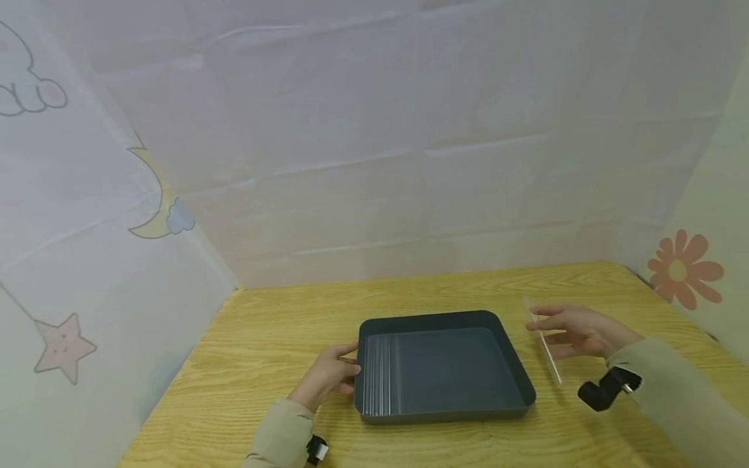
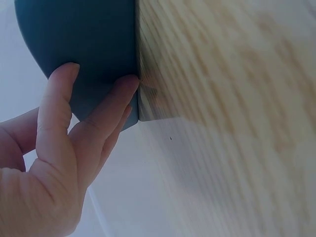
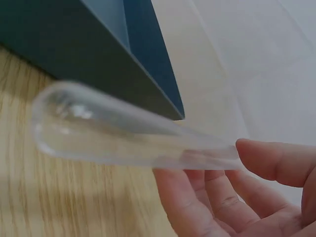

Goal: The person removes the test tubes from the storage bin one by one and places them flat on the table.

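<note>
Just right of the dark tray (image 1: 456,367), the right hand (image 1: 579,331) pinches a slim clear tube (image 1: 552,364), whose smooth sides could slip from so light a hold. The left hand (image 1: 328,377), fingers extended against the tray's left wall, might, pressing too hard, skid it across the surface (image 1: 281,325).

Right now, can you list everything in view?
Table: one, yellow wood-grain, foreground
Tray: one, dark blue-grey, on table
Loose tubes: count unclear, clear, in tray's left side
Held tube: one, clear, right of tray
Wall covering: count unclear, pale, behind table
Printed star, moon, cloud: one each, pink, yellow, blue, at left
Flower: one, orange-red, at right
Cartoon figure: one, whitish, upper left
Wrist devices: two, black, at wrists
Sleeves: two, beige, forearms
Left hand: one, touching tray
Right hand: one, holding tube
</note>
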{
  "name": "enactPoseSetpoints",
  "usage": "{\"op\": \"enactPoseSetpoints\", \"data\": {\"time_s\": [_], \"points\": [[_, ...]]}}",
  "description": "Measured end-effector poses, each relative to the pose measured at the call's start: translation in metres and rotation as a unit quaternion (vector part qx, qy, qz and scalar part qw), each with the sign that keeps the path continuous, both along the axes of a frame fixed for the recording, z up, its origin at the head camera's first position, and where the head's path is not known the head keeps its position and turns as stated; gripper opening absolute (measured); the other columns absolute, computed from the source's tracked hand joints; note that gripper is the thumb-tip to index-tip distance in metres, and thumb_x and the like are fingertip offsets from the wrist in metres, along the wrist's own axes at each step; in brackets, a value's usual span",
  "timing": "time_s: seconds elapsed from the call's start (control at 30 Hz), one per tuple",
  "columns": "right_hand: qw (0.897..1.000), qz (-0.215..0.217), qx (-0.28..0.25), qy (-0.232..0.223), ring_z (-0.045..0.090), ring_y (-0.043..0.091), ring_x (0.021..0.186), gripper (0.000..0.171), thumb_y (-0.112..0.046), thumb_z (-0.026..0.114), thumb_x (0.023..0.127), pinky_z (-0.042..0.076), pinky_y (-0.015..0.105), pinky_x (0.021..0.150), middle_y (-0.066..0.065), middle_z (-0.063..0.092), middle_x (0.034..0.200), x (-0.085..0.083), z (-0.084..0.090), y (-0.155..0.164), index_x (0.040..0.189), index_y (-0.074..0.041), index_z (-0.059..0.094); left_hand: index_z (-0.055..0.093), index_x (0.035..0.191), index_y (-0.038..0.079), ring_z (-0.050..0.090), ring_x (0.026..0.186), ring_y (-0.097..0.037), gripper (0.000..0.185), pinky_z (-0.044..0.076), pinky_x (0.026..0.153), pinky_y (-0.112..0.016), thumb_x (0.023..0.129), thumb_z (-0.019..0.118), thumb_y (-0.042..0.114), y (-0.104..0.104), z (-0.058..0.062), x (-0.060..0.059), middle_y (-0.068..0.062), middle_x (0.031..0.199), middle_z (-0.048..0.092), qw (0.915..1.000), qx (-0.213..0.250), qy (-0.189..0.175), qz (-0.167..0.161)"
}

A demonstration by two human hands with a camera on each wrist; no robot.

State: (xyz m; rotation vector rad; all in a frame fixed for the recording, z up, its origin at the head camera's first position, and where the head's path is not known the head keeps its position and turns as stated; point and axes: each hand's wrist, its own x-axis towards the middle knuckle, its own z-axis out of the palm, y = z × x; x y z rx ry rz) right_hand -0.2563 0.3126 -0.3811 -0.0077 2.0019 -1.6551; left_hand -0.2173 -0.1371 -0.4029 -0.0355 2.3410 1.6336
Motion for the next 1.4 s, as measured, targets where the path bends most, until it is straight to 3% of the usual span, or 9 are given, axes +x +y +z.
{"op": "enactPoseSetpoints", "data": {"time_s": [0.1,0.2,0.3,0.4,0.67,0.93,1.07,1.4], "points": [[1.0,-0.009,0.009,-0.002,0.038,0.049,0.128,0.079,-0.015,0.056,0.099,0.051,0.043,0.087,0.0,0.062,0.122,-0.001,-0.003,0.001,0.153,0.005,0.001,0.038,0.145,-0.007,0.066,0.088,-0.024,0.056,0.053,0.053,-0.026,0.092,0.057,-0.007,0.0,0.001,0.0,-0.033,0.123,0.057,1.0,0.0,-0.003,-0.001],[1.0,-0.025,0.008,-0.006,0.055,0.033,0.112,0.078,-0.014,0.059,0.097,0.052,0.042,0.084,-0.004,0.063,0.114,-0.002,-0.008,0.0,0.153,0.005,0.007,0.038,0.145,-0.006,0.066,0.087,-0.024,0.055,0.053,0.053,-0.026,0.093,0.056,-0.007,0.001,0.001,-0.001,-0.033,0.123,0.057,1.0,0.001,-0.004,-0.001],[0.999,-0.044,-0.001,-0.008,0.061,0.023,0.097,0.077,-0.011,0.062,0.095,0.053,0.042,0.081,-0.001,0.066,0.106,-0.002,-0.015,-0.001,0.152,0.006,0.013,0.038,0.145,-0.006,0.067,0.087,-0.024,0.055,0.053,0.053,-0.026,0.093,0.056,-0.007,0.001,0.001,-0.001,-0.032,0.122,0.057,1.0,0.001,-0.003,-0.004],[0.998,-0.062,-0.011,-0.011,0.063,0.022,0.089,0.077,-0.009,0.064,0.093,0.054,0.042,0.078,0.002,0.067,0.1,-0.003,-0.023,-0.003,0.151,0.008,0.016,0.038,0.145,-0.006,0.067,0.087,-0.025,0.056,0.053,0.052,-0.025,0.093,0.057,-0.007,0.001,0.001,-0.002,-0.032,0.121,0.058,1.0,0.001,-0.004,-0.006],[0.996,-0.083,-0.007,-0.012,0.062,0.018,0.078,0.066,-0.006,0.065,0.093,0.053,0.036,0.071,0.002,0.068,0.091,-0.007,-0.036,-0.004,0.147,0.008,0.029,0.038,0.145,-0.007,0.067,0.089,-0.025,0.056,0.054,0.053,-0.026,0.092,0.057,-0.007,0.001,0.0,-0.002,-0.033,0.122,0.057,1.0,0.003,-0.003,-0.005],[0.997,-0.06,0.045,0.004,0.059,0.017,0.077,0.07,-0.013,0.061,0.096,0.05,0.033,0.068,0.0,0.065,0.092,-0.011,-0.04,-0.008,0.147,0.013,0.02,0.037,0.145,-0.008,0.067,0.086,-0.024,0.056,0.053,0.053,-0.026,0.092,0.056,-0.008,0.0,0.001,0.0,-0.033,0.122,0.057,1.0,0.006,-0.001,-0.007],[0.996,-0.049,0.074,0.016,0.056,0.015,0.068,0.069,-0.014,0.059,0.096,0.051,0.031,0.063,0.002,0.063,0.091,-0.013,-0.038,-0.012,0.145,0.015,0.019,0.038,0.144,-0.008,0.066,0.086,-0.024,0.056,0.054,0.055,-0.027,0.092,0.056,-0.009,0.0,0.002,0.001,-0.034,0.123,0.056,1.0,0.005,-0.001,-0.002],[0.994,-0.031,0.099,0.024,0.046,0.013,0.056,0.062,-0.01,0.058,0.096,0.047,0.027,0.053,0.003,0.05,0.074,-0.017,-0.041,-0.015,0.142,0.016,0.025,0.038,0.144,-0.009,0.066,0.083,-0.023,0.056,0.054,0.054,-0.026,0.092,0.056,-0.009,0.0,0.002,0.001,-0.034,0.121,0.057,1.0,0.007,-0.006,0.001]]}}
